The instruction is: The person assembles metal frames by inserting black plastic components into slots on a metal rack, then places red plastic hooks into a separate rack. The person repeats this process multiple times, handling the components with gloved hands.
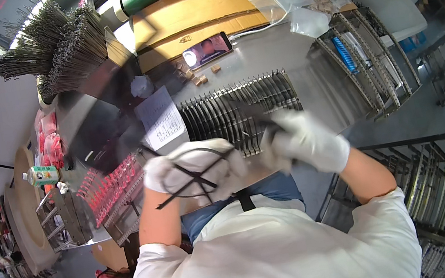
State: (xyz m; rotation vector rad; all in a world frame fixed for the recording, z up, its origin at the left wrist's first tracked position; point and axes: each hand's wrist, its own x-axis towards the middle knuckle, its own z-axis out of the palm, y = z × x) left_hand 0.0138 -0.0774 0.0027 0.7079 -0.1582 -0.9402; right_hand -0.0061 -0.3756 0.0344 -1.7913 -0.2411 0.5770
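Observation:
My left hand [200, 163], in a white glove, is closed in front of my waist. Several thin black strips [196, 175] cross over it, one curving into a loop; the fingers are partly hidden. Motion blurs my right hand [308, 142], also gloved in white, at the near right corner of a metal rack. A dark, smeared flat piece [258, 114] reaches from its fingers over the rack; its exact kind cannot be made out. Upright in the rack stands a close row of curved black strips [234, 104]. A sheet of paper [161, 118] lies at the rack's left.
Beyond the rack are small brown blocks [197, 78], a phone [208, 50] and cardboard [202, 16]. Hooked wires [63, 48] bunch at far left, above pink-red pieces [115, 183] on a rack. On the right stands a metal frame [368, 61]; plastic bags [309, 21] lie behind it.

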